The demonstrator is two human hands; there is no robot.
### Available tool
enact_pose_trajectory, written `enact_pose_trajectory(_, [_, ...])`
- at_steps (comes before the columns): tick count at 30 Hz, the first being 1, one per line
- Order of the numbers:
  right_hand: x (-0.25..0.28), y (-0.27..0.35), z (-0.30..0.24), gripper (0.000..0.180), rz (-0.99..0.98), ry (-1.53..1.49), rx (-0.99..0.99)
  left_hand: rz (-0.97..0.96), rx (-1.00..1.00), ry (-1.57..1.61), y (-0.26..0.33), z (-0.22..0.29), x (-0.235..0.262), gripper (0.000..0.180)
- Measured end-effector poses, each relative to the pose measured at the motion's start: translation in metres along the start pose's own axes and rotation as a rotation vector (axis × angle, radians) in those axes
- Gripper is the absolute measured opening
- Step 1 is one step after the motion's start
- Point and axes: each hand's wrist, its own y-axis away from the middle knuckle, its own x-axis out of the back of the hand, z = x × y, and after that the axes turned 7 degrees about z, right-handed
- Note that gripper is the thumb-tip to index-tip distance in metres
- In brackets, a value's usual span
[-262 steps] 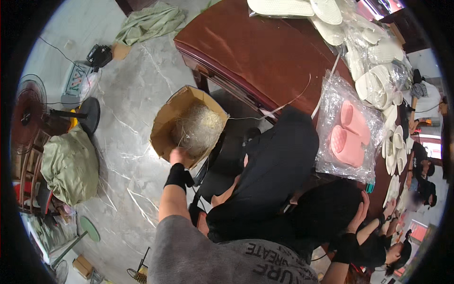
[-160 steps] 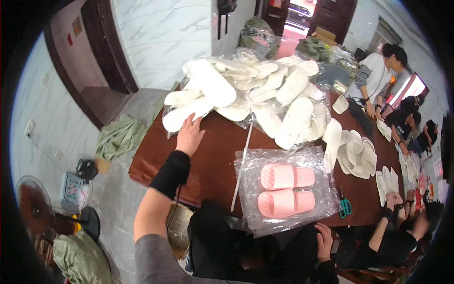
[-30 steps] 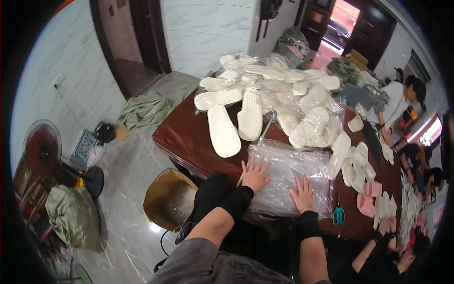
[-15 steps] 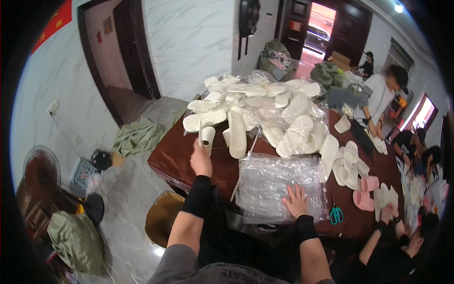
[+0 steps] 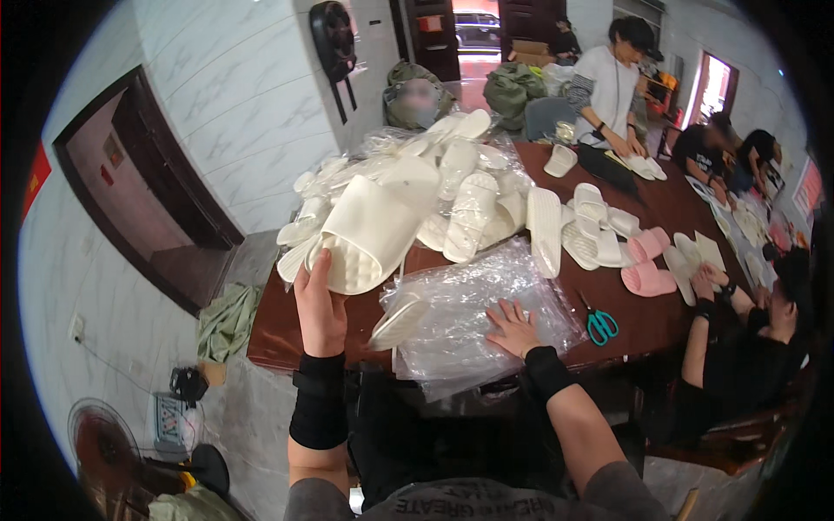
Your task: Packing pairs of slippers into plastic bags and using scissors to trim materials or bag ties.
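Observation:
My left hand grips a white slide slipper by its heel end, holding it up in front of the pile. My right hand lies with fingers spread on a stack of clear plastic bags at the table's near edge. On the left side of that stack rests another white slipper, tilted. Behind it all is a heap of bagged white slippers, partly hidden by the raised one.
Teal-handled scissors lie right of the bags on the brown table. Loose white slippers and pink slippers stand farther right. A co-worker's hands hold white slippers there. Another person works at the far side.
My left hand has brought a white slipper up toward me. A slipper now lies on the bags' left side. My right hand stays flat on the bags, and the view has swung right.

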Motion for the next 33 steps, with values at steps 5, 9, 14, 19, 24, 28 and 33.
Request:
enact_pose_trajectory(5, [-0.003, 0.004, 0.016, 0.076, 0.048, -0.002, 0.009, -0.187, 0.130, 0.069, 0.018, -0.032, -0.046, 0.037])
enact_pose_trajectory(9, [-0.007, 0.002, 0.026, 0.071, 0.073, -0.033, 0.006, -0.273, 0.209, 0.086, 0.027, -0.090, -0.051, 0.046])
enact_pose_trajectory(14, [-0.016, -0.014, 0.055, 0.070, 0.188, -0.277, 0.033, -0.363, 0.163, -0.514, 0.018, -0.245, 0.024, 0.071])
enact_pose_trajectory(19, [-0.001, 0.000, 0.063, 0.064, 0.265, -0.129, 0.146, -0.471, -0.532, -1.448, 0.031, -0.306, 0.079, 0.060])
enact_pose_trajectory(24, [0.061, 0.009, 0.062, 0.040, 0.292, -0.053, -0.225, -0.388, -0.574, -1.516, 0.031, -0.299, 0.086, 0.060])
enact_pose_trajectory(28, [0.066, -0.015, 0.027, 0.042, 0.491, -0.162, -0.186, -0.380, -0.559, -1.513, 0.029, -0.300, 0.086, 0.061])
enact_pose_trajectory(33, [0.016, -0.085, -0.021, 0.066, 0.072, -0.324, -0.172, -0.375, -0.550, -1.511, 0.021, -0.296, 0.084, 0.062])
